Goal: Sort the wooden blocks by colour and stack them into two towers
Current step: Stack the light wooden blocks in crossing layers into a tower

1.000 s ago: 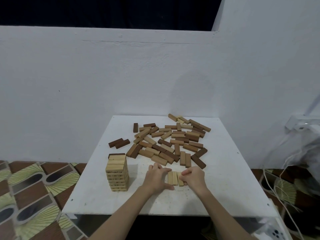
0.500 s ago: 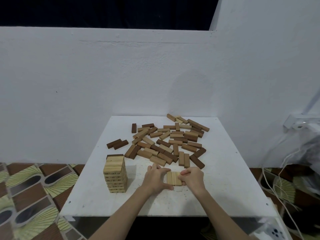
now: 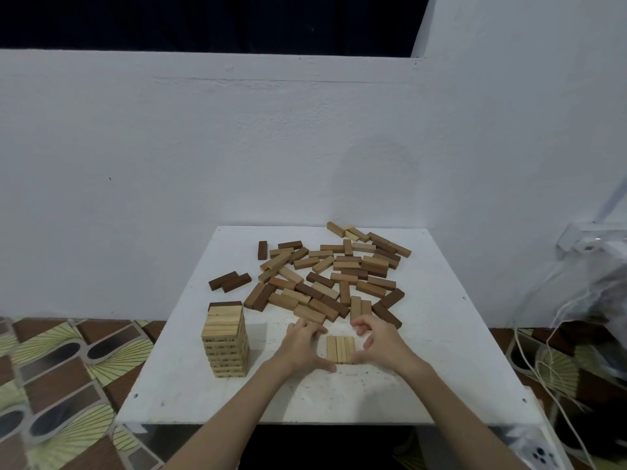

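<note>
Two bare hands are framing a row of pale blocks (image 3: pixel 340 349) lying flat on the white table (image 3: pixel 441 368). The left hand (image 3: pixel 303 349) is sitting just left of the row, the right hand (image 3: pixel 380 346) just right of it. Both hands' fingers are loosely curled around empty air, gripping nothing, though each thumb is reaching close to the row's near corners. The row's blocks are pointing away from the person, long axes running near to far. Left of the row, a light tower (image 3: pixel 224 340) is standing. Beyond the row, mixed loose blocks (image 3: pixel 325 279) are lying scattered.
</note>
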A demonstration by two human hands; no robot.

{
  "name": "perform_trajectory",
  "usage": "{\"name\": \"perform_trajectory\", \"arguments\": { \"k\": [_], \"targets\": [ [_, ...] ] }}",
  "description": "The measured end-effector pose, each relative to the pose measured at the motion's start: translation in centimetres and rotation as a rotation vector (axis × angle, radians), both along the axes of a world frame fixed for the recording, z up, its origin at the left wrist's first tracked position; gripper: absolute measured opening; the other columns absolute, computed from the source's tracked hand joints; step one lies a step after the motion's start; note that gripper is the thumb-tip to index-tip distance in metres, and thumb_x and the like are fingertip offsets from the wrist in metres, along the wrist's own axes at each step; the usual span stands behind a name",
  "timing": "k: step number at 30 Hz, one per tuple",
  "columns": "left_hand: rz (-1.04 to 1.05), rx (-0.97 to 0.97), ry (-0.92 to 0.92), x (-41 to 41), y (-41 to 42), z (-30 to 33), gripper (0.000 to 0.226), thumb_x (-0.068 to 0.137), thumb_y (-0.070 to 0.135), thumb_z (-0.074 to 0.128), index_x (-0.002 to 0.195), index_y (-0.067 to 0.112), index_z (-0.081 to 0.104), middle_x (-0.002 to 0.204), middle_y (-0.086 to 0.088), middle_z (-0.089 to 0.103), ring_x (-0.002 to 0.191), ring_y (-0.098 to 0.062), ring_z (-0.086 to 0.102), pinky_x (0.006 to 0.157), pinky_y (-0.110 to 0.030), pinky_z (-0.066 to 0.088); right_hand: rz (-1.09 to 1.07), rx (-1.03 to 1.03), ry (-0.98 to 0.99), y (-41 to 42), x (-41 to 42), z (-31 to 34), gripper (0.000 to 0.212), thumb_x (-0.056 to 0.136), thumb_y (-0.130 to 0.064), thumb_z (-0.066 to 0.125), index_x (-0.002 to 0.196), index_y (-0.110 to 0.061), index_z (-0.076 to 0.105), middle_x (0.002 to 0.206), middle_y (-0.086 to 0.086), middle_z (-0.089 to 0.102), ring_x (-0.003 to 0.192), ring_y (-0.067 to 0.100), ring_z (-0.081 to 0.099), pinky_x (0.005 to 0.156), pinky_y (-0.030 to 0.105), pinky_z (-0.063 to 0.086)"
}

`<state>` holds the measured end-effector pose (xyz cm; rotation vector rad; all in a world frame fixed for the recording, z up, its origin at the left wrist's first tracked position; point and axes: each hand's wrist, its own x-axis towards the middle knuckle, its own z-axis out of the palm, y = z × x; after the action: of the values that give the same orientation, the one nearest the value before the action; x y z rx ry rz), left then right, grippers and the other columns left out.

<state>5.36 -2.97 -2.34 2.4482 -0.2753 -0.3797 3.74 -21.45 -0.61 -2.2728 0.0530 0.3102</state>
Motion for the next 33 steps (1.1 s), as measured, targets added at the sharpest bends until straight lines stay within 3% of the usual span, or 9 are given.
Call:
{"name": "perform_trajectory", "arguments": {
  "k": [7,24,33],
  "targets": [
    [-0.001,-0.050,-0.023,-0.2,-0.6,0.0,0.075,0.065,0.031,0.084,0.130,0.018,0.049,0.124,0.004,0.042,0.120,-0.013,0.038,0.104,-0.030,0.038,0.193,-0.058,-0.012,0.2,-0.2,-0.3,0.085,0.067,-0.010,0.083,0.136,-0.029,0.038,0.122,-0.009,0.043,0.088,0.006,0.047,0.060,0.011,0.041],
    [-0.025,-0.084,-0.104,0.1,-1.0,-0.6,0.064,0.065,0.031,0.084,0.120,0.015,0.056,0.112,0.004,0.047,0.105,-0.011,0.044,0.087,-0.020,0.040,0.250,0.004,-0.070,0.5,0.4,-0.8,0.079,0.067,-0.006,0.083,0.132,-0.024,0.043,0.109,-0.002,0.047,0.070,0.001,0.048,0.057,0.007,0.042],
    [-0.063,-0.073,-0.134,0.0,-1.0,-0.6,0.062,0.068,0.026,0.080,0.123,0.013,0.054,0.118,0.002,0.046,0.111,-0.011,0.043,0.093,-0.024,0.043,0.269,-0.003,-0.053,0.3,0.7,-0.8,0.084,0.065,-0.007,0.084,0.135,-0.026,0.041,0.108,-0.005,0.048,0.072,0.001,0.051,0.057,0.010,0.043]
  ]
}}
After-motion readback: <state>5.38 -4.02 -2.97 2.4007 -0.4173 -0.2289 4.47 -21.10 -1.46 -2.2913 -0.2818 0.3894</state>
